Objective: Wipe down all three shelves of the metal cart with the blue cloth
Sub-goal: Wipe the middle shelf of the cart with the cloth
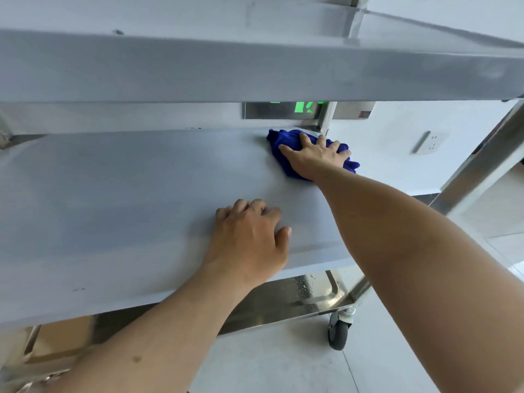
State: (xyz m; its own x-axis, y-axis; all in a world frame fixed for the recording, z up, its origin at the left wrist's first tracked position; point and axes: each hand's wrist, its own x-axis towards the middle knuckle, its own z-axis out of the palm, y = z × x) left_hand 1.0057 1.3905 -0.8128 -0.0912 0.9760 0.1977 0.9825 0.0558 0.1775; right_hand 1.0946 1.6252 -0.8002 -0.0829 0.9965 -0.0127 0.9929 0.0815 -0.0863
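The metal cart's middle shelf (113,194) fills most of the view, with the top shelf (198,66) overhead and a strip of the bottom shelf (283,302) below. The blue cloth (283,141) lies bunched at the middle shelf's far right corner. My right hand (314,157) presses flat on the cloth, fingers spread over it. My left hand (249,239) rests on the same shelf near its front edge, fingers curled, holding nothing.
A cart upright (476,165) runs along the right, and a caster wheel (338,333) stands on the grey floor. A wall socket (428,141) and a green lit sign (304,107) are on the wall behind. A cardboard box (56,338) sits at lower left.
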